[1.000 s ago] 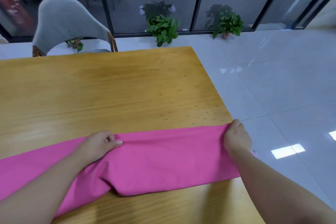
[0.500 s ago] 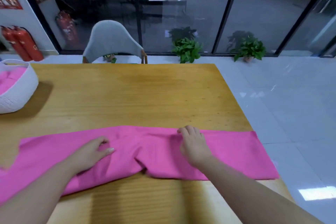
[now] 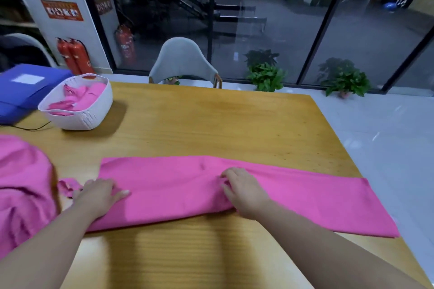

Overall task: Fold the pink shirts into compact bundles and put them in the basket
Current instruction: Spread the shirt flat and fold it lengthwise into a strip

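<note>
A pink shirt [image 3: 178, 185], folded lengthwise into a long strip, lies across the wooden table [image 3: 211, 124]; its right end reaches the table's right edge. My left hand [image 3: 97, 196] sits on its left end with fingers curled into the cloth and the thumb lying flat. At the strip's middle my right hand [image 3: 243, 191] pinches a bunched fold. A white perforated basket [image 3: 82, 119] stands at the far left of the table with pink shirts [image 3: 82, 98] inside. A loose heap of pink shirts [image 3: 23, 185] lies at the left edge.
A blue box [image 3: 25, 87] with a thin cable sits left of the basket. A grey chair [image 3: 183, 61] stands at the far side of the table. Potted plants [image 3: 266, 76] and glass walls are beyond; tiled floor [image 3: 387, 129] is to the right.
My right hand left the shirt's right end and moved to the strip's middle. The left hand stays near the left end. The view swung left, bringing the basket and the pink heap into sight.
</note>
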The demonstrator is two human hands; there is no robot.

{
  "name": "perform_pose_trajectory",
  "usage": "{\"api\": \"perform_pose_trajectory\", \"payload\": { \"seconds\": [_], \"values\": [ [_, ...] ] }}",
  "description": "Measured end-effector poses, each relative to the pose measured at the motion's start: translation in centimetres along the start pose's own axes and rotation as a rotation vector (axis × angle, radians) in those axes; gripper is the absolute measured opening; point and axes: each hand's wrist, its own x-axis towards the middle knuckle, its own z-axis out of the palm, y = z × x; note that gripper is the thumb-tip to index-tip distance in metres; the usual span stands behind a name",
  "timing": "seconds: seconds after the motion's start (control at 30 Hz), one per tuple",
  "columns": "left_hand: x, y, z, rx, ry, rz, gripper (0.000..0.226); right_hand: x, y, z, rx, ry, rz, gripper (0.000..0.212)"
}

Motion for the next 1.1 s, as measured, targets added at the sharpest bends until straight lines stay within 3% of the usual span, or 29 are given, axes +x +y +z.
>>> {"api": "perform_pose_trajectory", "payload": {
  "seconds": [0.13, 0.2, 0.3, 0.5, 0.6, 0.67, 0.8, 0.83, 0.93, 1.0, 1.1],
  "values": [
    [-0.1, -3.9, -1.2, 0.133, -0.096, -0.003, 0.049, 3.2, -4.1, 0.0, -0.02, -0.036, -0.061, 0.035],
    [0.2, -6.2, -1.4, 0.066, -0.13, 0.084, 0.049, 4.9, -6.6, 0.5, -0.02, -0.075, -0.098, 0.035],
    [0.3, -7.8, -1.5, -0.324, -0.189, 0.219, 0.041, 7.0, -10.1, 1.3, -0.034, -0.124, -0.136, 0.038],
    [-0.6, -6.9, -2.4, -1.318, -0.204, 0.029, 0.018, 11.0, -16.7, 3.4, 0.02, -0.258, -0.152, 0.058],
    [-1.1, -6.5, -1.9, -1.506, -0.217, 0.048, 0.024, 12.5, -18.3, 4.1, 0.046, -0.307, -0.134, 0.032],
    [-1.2, -7.4, -1.4, -1.41, -0.261, 0.102, 0.032, 12.9, -18.7, 4.1, 0.1, -0.292, -0.154, 0.011],
    [-1.3, -8.3, -0.9, -1.057, -0.349, 0.244, 0.011, 13.0, -18.4, 3.5, 0.118, -0.261, -0.166, 0.017],
    [-1.3, -8.3, -1.0, -1.014, -0.318, 0.24, 0.019, 13.0, -18.2, 3.3, 0.09, -0.26, -0.156, 0.017],
    [-1.0, -8.4, -1.4, -1.103, -0.229, 0.196, 0.026, 13.5, -18.1, 2.8, 0.056, -0.231, -0.083, 0.02],
    [-0.3, -8.5, -1.1, -1.183, -0.194, 0.137, 0.026, 13.9, -18.2, 2.6, 0.1, -0.206, -0.014, 0.033],
    [0.6, -8.5, -0.4, -1.121, -0.095, 0.078, 0.027, 14.7, -18.0, 2.6, 0.065, -0.32, 0.091, 0.043]
  ]
}}
